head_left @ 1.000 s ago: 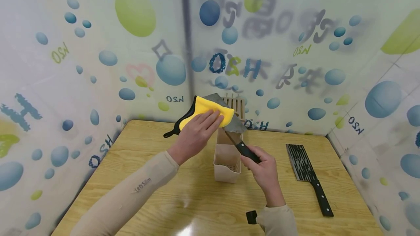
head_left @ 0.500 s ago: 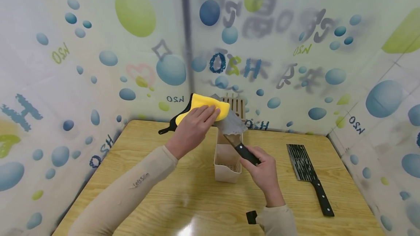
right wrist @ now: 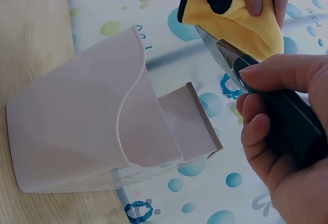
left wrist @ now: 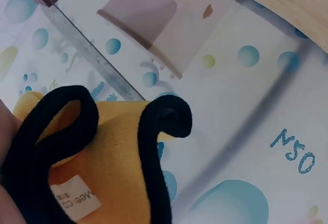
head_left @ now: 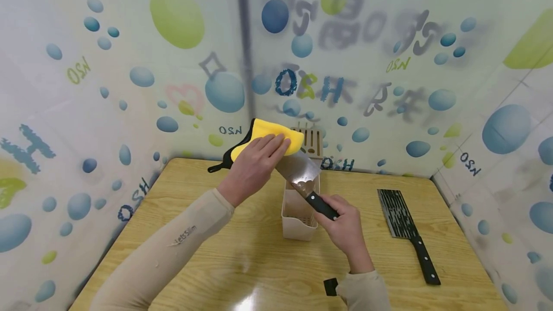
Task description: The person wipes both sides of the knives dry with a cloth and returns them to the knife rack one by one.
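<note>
My right hand (head_left: 345, 229) grips the black handle of a broad-bladed cleaver (head_left: 304, 173), held up at a slant over a pale plastic knife holder (head_left: 298, 229). My left hand (head_left: 257, 172) holds a folded yellow cloth (head_left: 276, 131) with black trim against the far part of the blade, hiding the tip. In the left wrist view, the cloth (left wrist: 120, 142) shows a black loop and a white label, and the blade (left wrist: 97, 55) runs in behind it. The right wrist view shows my thumb lying along the cleaver's handle (right wrist: 287, 111).
A second cleaver (head_left: 406, 229), with dark and light streaks along its blade, lies on the wooden table (head_left: 207, 263) at the right. The holder's slotted top (head_left: 313, 140) rises at the back. Bubble-patterned walls (head_left: 363, 61) enclose the table behind and on both sides.
The cloth and left hand have shifted slightly up and left. The blade has tilted and now catches the light, baring more metal near the handle. The right hand has moved a little left.
</note>
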A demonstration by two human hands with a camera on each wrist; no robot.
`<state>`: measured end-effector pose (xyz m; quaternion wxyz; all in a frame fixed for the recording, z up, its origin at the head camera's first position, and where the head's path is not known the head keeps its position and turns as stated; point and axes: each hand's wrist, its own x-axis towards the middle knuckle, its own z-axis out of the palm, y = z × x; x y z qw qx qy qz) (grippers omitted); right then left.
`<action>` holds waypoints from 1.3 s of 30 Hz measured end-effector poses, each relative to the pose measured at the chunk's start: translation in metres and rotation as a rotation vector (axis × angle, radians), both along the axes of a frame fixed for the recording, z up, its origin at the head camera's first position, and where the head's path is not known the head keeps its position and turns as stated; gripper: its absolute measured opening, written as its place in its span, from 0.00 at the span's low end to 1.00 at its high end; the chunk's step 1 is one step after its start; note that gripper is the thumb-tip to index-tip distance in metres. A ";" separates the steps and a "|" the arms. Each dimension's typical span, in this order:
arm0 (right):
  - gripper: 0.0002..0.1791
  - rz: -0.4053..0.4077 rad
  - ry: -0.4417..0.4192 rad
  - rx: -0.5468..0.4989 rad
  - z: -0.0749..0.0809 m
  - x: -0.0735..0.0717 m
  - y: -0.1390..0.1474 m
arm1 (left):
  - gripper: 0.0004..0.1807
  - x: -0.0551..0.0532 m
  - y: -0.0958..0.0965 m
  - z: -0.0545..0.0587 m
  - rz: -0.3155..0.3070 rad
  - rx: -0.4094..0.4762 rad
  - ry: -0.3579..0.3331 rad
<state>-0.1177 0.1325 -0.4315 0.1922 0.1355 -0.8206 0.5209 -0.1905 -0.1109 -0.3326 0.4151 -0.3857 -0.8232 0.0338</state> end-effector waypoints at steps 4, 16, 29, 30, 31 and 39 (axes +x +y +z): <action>0.19 0.012 0.019 0.012 -0.001 0.000 0.000 | 0.25 0.000 0.000 0.000 -0.006 -0.001 0.001; 0.21 0.030 0.042 0.017 0.000 0.001 -0.001 | 0.26 -0.003 0.002 -0.009 -0.020 -0.001 -0.027; 0.22 0.044 0.131 0.041 -0.001 0.002 -0.001 | 0.28 -0.013 -0.001 -0.013 0.006 0.024 -0.086; 0.22 0.045 0.136 0.041 -0.002 0.002 -0.001 | 0.28 -0.014 -0.002 -0.013 0.010 0.030 -0.097; 0.22 0.046 0.139 0.040 -0.002 0.002 -0.001 | 0.28 -0.015 -0.003 -0.013 0.014 0.035 -0.106; 0.23 0.041 0.157 0.046 -0.001 0.002 -0.002 | 0.29 -0.015 0.000 -0.013 -0.005 0.045 -0.173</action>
